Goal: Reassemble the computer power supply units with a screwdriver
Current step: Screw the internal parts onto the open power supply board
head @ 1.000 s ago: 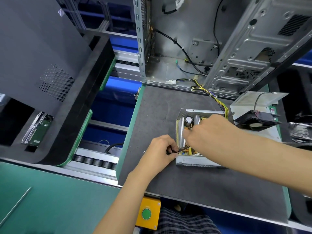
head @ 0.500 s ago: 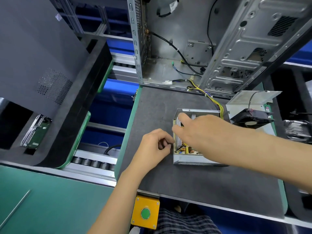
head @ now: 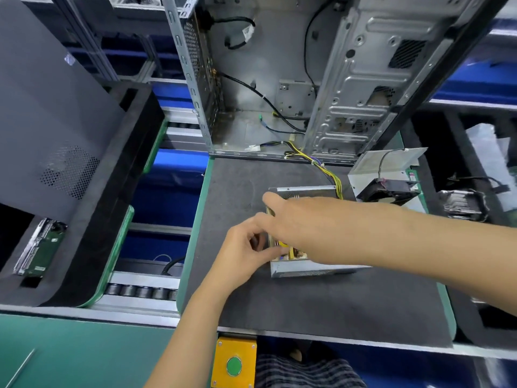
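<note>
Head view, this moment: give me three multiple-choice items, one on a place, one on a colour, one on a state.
1. Where does the power supply unit sit?
A. on the dark mat
B. inside the computer case
C. on the rollers

2. What colour is the round button on the yellow box?
A. red
B. green
C. blue

3. How is the unit's top?
A. cover screwed on
B. open, parts showing
C. wrapped in plastic

Answers: 1 A, it rests on the dark mat in front of the computer case. 2 B, green. 3 B, coloured parts show beside the left hand.

Your dark grey worktop (head: pixel 321 301) carries the open power supply (head: pixel 305 268) mid-mat, the computer case (head: pixel 279 79) at its far edge, the fan (head: pixel 389 189) right.
</note>
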`<state>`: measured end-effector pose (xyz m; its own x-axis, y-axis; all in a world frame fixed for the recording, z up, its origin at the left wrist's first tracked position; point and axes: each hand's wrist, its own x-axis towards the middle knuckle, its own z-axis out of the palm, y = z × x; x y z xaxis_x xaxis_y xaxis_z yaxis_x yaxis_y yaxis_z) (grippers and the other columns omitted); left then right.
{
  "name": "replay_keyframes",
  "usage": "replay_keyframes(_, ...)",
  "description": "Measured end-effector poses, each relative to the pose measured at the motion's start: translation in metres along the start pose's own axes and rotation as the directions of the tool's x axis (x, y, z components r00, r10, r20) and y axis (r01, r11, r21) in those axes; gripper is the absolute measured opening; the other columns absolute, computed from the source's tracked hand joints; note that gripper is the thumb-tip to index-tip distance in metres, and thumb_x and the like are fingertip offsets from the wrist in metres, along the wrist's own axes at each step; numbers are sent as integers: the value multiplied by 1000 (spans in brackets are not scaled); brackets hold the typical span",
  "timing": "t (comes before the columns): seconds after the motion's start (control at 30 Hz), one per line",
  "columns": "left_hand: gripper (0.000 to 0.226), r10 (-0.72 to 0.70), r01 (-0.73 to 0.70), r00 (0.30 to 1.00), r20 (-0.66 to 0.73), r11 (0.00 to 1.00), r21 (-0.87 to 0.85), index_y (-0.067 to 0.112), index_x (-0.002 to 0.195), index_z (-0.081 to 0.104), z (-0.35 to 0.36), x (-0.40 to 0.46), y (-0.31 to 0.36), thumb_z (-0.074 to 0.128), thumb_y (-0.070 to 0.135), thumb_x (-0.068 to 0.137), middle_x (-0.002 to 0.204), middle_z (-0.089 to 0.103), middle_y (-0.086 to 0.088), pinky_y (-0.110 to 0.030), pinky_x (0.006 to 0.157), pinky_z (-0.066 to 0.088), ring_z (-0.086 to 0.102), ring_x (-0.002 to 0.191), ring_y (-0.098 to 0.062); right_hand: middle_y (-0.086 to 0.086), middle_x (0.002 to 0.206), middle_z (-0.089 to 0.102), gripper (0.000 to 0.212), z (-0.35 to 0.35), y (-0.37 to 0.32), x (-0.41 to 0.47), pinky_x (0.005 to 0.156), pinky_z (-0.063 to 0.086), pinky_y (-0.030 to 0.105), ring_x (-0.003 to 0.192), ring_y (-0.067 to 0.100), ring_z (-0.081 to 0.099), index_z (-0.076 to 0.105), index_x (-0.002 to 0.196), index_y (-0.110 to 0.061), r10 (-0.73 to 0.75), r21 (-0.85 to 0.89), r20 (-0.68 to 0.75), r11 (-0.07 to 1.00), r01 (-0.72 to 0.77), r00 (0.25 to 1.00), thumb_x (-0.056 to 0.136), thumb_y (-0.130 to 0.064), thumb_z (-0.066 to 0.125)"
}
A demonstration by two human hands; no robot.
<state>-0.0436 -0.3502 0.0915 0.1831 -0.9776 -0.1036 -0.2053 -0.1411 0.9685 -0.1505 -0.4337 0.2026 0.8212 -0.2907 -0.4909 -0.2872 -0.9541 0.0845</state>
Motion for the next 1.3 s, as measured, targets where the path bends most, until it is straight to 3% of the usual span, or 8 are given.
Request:
replay_keyframes(0.33,37,109,-108,994,30,994,-21,40,68,66,-5,-2,12,81,6,73,59,56,17,-8,54,34,42,56,3,-1,78,50,19,-8,-2,-2,46,15,26,79,26,57,54,105,-20,-3,-75,-163,997,-9,987,100,-31,39)
replay_keyframes(0.53,38,92,-98,992,83,993,67,48,61,61,-17,-2,7,83,22,77,50,38,14,-10,51,27,31,50,-1,1,87,31,29,-18,5,-8,44,16,29,56,16,37,44,118,-19,-58,-14,-69,998,58,996,91,-13,54)
replay_keyframes(0.73,34,133,-128,984,115,990,-51,45,77,69,-9,-1,14,82,14,74,64,58,18,-9,59,38,47,61,8,0,72,45,39,-17,0,-3,45,16,25,65,25,51,39,62,-15,21,-244,-191,968,-68,981,98,-29,44)
replay_keyframes(0.93,36,106,-107,982,158,994,1,47,82,67,-23,-1,15,77,13,82,71,58,13,-11,61,37,47,65,2,-3,78,19,41,-13,6,-14,42,14,28,57,15,30,42,121,-19,-102,-80,-124,992,92,987,84,-6,55)
replay_keyframes(1.03,45,112,-87,971,209,988,-124,47,88,62,-19,-4,18,77,5,81,72,63,19,-11,67,44,55,71,4,-2,67,30,14,-15,3,-12,43,15,28,52,19,32,52,101,-16,-61,-184,-190,983,25,980,98,-26,42)
replay_keyframes(1.17,40,102,-72,978,184,984,-163,43,85,70,-9,-2,19,75,4,80,71,69,12,-13,70,45,55,69,1,-3,61,36,35,-14,-1,-8,44,18,24,66,23,51,40,64,-18,26,-249,-187,966,-73,982,98,-25,45)
replay_keyframes(1.23,36,110,-96,981,159,991,-92,44,84,70,-11,1,19,76,8,82,78,65,10,-15,71,42,52,70,-2,-2,71,30,7,-12,2,-12,42,16,26,62,18,51,52,93,-19,33,-164,-149,985,-58,988,96,-25,49)
replay_keyframes(1.3,39,129,-118,976,177,991,-69,47,84,69,-17,2,18,74,9,85,78,61,21,-9,68,37,46,67,2,-2,82,23,36,-11,7,-16,42,15,27,52,11,30,41,122,-21,-18,-79,-115,997,9,993,89,-13,54)
